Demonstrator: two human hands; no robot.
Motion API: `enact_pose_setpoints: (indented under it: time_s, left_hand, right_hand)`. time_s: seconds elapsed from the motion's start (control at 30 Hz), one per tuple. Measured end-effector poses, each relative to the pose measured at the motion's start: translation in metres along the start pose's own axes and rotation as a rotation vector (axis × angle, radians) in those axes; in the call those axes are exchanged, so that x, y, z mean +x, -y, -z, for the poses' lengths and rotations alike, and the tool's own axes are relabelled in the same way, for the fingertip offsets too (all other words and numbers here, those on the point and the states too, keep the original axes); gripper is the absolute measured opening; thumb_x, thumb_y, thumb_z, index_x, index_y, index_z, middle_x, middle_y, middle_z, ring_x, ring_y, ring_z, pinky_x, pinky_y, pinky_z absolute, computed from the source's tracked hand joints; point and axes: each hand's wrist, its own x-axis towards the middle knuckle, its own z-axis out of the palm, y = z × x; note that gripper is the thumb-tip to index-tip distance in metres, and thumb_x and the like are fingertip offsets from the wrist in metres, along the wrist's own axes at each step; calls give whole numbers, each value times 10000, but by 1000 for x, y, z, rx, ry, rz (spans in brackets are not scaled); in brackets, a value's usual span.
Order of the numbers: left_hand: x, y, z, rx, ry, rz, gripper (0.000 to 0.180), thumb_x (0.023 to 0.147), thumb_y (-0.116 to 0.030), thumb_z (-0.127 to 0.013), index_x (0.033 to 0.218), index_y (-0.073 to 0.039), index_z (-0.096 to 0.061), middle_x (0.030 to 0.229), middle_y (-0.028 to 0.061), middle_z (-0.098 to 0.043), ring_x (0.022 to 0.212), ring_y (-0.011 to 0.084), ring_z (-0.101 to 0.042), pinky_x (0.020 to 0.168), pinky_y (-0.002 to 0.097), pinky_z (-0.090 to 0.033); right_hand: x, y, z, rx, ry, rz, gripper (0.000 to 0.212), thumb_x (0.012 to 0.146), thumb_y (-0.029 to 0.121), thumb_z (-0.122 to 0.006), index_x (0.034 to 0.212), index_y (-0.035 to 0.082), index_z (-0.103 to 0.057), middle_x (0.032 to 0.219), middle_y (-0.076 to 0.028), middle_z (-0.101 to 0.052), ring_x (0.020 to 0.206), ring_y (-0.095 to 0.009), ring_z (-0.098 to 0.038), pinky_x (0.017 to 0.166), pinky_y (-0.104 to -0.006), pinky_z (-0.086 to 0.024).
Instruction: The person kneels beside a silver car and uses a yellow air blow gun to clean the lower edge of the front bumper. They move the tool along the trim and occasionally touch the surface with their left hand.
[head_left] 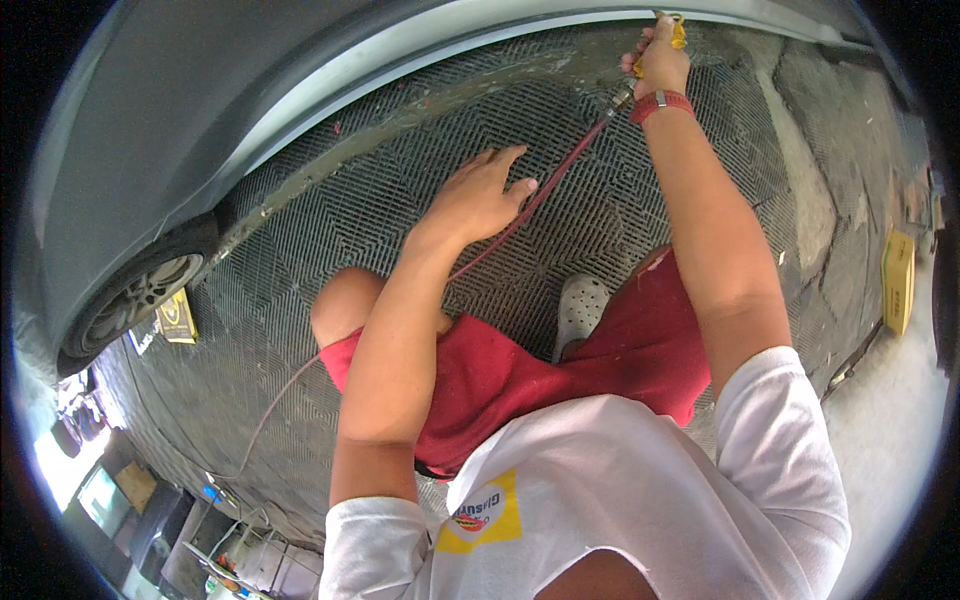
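Note:
My right hand (662, 62), with a red watch strap at the wrist, reaches far forward beside the car's lower edge. Its fingers wrap round a yellow air gun (679, 32), mostly hidden by the hand. From a metal coupling (621, 99) below that hand, a dark red air hose (572, 155) runs back toward my legs. My left hand (478, 197) is held out above the grid-patterned floor mat (350, 215), fingers stretched and nothing in them. Its thumb is close to the hose; whether they touch I cannot tell.
A grey car (170, 90) with a pale sill (330, 85) fills the far left, its wheel (140, 298) near a yellow package (177, 318). At right stands a yellow box (898, 282). A wire rack (255, 555) is at lower left. The hose trails behind my left knee.

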Motion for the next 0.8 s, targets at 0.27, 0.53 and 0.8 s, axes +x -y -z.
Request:
enact_pose_setpoints:
  time_s: [0.27,0.53,0.8]
  left_hand:
    - [1,1,2,-20,16,-7,594,1042,-415,-551,1543,-110,-453,1564,251,-459,1486,399,-394,1228,460,-327]
    - [1,4,2,-11,6,-23,593,1042,-416,-554,1541,-111,-457,1575,236,-451,1474,400,-411,1224,459,-331]
    - [0,-1,4,-1,11,32,605,1037,-431,-557,1541,-112,-456,1572,232,-458,1480,398,-405,1229,461,-324]
  right_hand:
    - [-27,15,-22,-15,144,-84,435,1063,515,-529,1000,90,-601,726,-15,-532,522,-166,-511,451,-330,-460]
    - [-33,40,-33,107,-17,38,378,1093,466,-471,978,126,-590,700,8,-484,523,-144,-445,449,-316,-426]
    - [-1,25,-10,116,-58,114,492,1076,483,-520,1018,2,-604,732,-54,-558,508,-198,-573,468,-364,-490]
